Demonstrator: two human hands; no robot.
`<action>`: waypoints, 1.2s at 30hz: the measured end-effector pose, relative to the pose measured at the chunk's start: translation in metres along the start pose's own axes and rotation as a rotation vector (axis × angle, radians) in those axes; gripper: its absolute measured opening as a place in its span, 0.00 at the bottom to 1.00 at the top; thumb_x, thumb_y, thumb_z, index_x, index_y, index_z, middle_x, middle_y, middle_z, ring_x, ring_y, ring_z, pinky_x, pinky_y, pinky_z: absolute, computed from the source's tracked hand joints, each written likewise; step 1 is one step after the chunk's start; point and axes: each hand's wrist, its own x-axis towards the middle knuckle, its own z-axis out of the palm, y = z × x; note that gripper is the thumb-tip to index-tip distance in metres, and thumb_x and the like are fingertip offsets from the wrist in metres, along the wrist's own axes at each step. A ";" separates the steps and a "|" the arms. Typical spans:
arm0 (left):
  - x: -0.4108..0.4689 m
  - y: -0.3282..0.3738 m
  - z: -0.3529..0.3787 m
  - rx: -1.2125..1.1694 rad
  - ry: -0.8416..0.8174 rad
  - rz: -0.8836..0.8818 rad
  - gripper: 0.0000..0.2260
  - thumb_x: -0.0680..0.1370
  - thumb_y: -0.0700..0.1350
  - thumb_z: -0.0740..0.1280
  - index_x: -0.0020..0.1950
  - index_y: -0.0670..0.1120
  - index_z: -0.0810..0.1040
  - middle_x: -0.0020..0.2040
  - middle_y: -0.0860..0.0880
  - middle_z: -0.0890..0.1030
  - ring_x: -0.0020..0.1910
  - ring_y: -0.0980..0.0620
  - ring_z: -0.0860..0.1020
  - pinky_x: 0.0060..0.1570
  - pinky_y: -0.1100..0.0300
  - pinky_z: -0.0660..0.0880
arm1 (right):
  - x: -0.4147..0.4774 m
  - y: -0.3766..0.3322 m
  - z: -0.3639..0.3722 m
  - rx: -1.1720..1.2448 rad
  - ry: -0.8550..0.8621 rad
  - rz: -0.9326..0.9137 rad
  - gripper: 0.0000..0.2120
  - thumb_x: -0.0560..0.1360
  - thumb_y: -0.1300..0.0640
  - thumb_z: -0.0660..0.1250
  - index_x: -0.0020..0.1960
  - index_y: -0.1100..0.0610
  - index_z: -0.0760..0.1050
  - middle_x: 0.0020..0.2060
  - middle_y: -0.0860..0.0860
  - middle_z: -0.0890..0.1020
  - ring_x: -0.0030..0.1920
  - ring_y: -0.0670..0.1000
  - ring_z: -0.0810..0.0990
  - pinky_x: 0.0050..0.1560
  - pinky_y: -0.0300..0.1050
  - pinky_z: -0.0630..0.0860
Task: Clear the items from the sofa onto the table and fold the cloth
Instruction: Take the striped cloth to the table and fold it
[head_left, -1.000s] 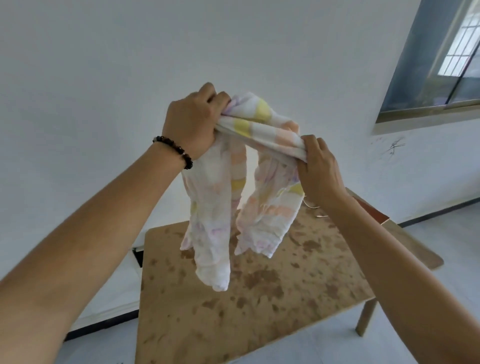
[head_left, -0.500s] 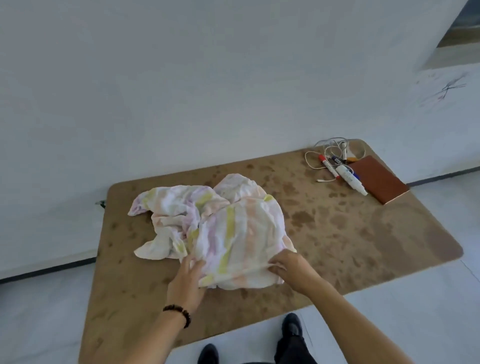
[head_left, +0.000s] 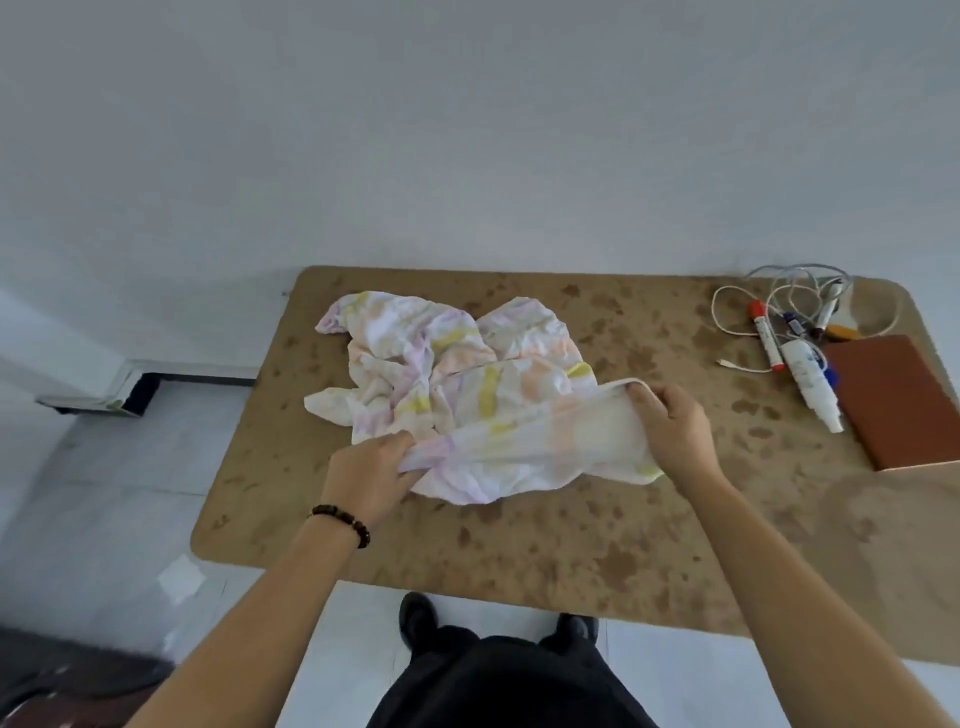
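Observation:
A crumpled white cloth (head_left: 457, 384) with pale yellow, pink and orange stripes lies on the stained brown table (head_left: 571, 530), left of its middle. My left hand (head_left: 371, 480), with a dark bead bracelet on the wrist, pinches the cloth's near left edge. My right hand (head_left: 672, 428) grips the near right edge, and a strip of cloth is stretched between the two hands, slightly raised. The far part of the cloth stays bunched on the tabletop.
At the table's far right lie a brown notebook (head_left: 898, 405), a white bottle (head_left: 810, 387), markers (head_left: 766, 335) and a tangled white cable (head_left: 800, 291). A white wall runs behind the table. My feet (head_left: 418, 618) stand at the near edge; a dark object sits bottom left.
The cloth went from hanging in the air between my hands to lying on the table. My hands have since moved apart along its near edge, pulling it taut.

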 end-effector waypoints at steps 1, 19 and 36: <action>0.002 -0.007 -0.004 0.037 -0.014 -0.024 0.15 0.74 0.55 0.69 0.37 0.47 0.70 0.27 0.56 0.67 0.27 0.50 0.70 0.24 0.61 0.61 | 0.006 -0.008 -0.012 -0.057 0.019 -0.052 0.13 0.79 0.43 0.64 0.45 0.53 0.77 0.39 0.45 0.79 0.40 0.47 0.76 0.37 0.42 0.69; 0.037 0.002 -0.092 -0.184 0.349 0.261 0.08 0.67 0.46 0.63 0.32 0.50 0.64 0.24 0.56 0.62 0.23 0.52 0.64 0.23 0.65 0.56 | -0.059 -0.065 0.095 -0.494 -0.297 -0.472 0.47 0.67 0.34 0.69 0.78 0.48 0.53 0.75 0.51 0.61 0.74 0.53 0.59 0.70 0.53 0.60; 0.017 -0.102 -0.026 -0.493 0.196 -0.433 0.11 0.74 0.38 0.62 0.33 0.44 0.64 0.29 0.48 0.69 0.31 0.47 0.65 0.31 0.58 0.61 | -0.022 -0.040 0.004 -0.701 0.221 -0.008 0.18 0.74 0.65 0.59 0.61 0.53 0.74 0.57 0.56 0.77 0.53 0.59 0.77 0.42 0.48 0.71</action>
